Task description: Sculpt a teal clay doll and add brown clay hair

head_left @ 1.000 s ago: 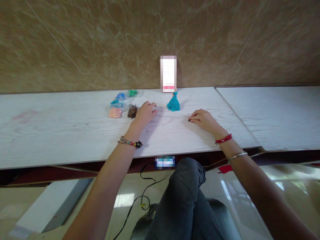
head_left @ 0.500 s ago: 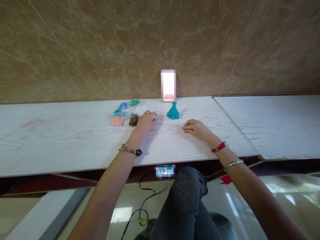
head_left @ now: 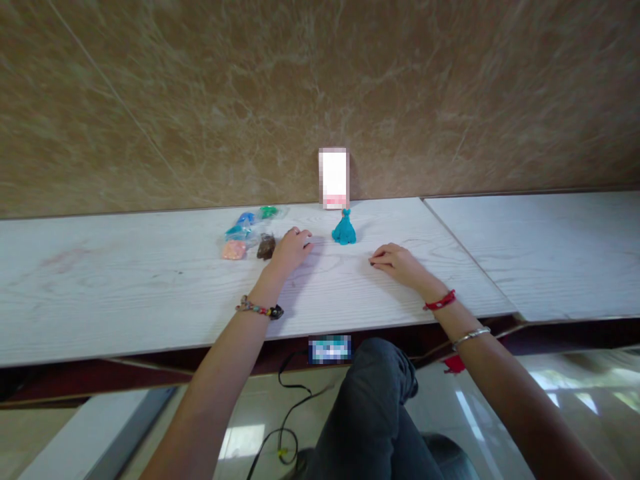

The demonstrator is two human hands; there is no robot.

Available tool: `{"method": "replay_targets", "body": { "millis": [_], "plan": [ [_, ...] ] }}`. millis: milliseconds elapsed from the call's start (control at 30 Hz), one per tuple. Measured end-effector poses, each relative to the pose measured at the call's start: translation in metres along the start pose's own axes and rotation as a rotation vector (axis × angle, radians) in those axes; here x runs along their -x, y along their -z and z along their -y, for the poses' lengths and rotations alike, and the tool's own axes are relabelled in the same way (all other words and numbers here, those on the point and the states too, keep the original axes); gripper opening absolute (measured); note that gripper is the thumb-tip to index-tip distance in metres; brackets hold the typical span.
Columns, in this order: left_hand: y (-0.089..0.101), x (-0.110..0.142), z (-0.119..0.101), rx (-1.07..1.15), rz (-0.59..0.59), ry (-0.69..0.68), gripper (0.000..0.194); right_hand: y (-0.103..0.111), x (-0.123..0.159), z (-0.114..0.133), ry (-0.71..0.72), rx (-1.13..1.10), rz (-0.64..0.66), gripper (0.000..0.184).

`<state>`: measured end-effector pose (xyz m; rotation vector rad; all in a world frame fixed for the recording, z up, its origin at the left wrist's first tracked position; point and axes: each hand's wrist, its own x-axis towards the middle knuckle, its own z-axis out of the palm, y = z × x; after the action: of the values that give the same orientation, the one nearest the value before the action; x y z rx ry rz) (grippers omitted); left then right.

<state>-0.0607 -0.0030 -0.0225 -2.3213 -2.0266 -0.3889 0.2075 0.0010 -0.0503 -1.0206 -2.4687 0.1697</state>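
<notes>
The right hand is low over the white table, its thumb and fingertips pinching a dark crumb that barely shows beyond them. The left hand is also low over the boards, fingers loosely bent and the thumb apart from them, with a brown lump in a clear wrapper just beside it (whether the two touch, I cannot tell). Between the hands and farther back, a teal dress stands upright, narrow at the top and flared at the bottom, near a phone that leans on the brown wall, its screen blurred out. Left of the left hand, more wrapped lumps lie close together: pink nearest the person, then teal, blue and green toward the wall. A beaded bracelet circles the left wrist; a red band and a silver bangle circle the right arm.
</notes>
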Motion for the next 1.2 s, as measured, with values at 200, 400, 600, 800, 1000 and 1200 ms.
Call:
{"method": "replay_targets", "body": {
  "millis": [200, 400, 600, 800, 1000, 1200],
  "plan": [
    [0.0, 0.0, 0.0, 0.011, -0.003, 0.008, 0.029, 0.002, 0.0, 0.0, 0.018, -0.028, 0.008, 0.019],
    [0.0, 0.0, 0.0, -0.001, -0.002, 0.028, 0.029, 0.001, 0.0, 0.0, 0.009, -0.032, -0.019, 0.017],
    [-0.002, -0.002, 0.002, -0.007, -0.001, 0.012, 0.03, 0.002, -0.001, -0.001, -0.009, -0.039, -0.021, 0.016],
    [-0.003, -0.002, 0.003, -0.008, 0.005, 0.015, 0.031, 0.003, 0.0, -0.005, -0.015, -0.058, -0.032, 0.015],
    [-0.002, -0.001, 0.001, -0.009, 0.003, 0.005, 0.029, 0.004, 0.0, -0.01, -0.023, -0.053, -0.026, 0.015],
    [-0.003, -0.003, 0.004, 0.006, -0.001, 0.01, 0.03, 0.003, -0.001, -0.013, -0.041, -0.036, -0.039, 0.014]
  ]
}}
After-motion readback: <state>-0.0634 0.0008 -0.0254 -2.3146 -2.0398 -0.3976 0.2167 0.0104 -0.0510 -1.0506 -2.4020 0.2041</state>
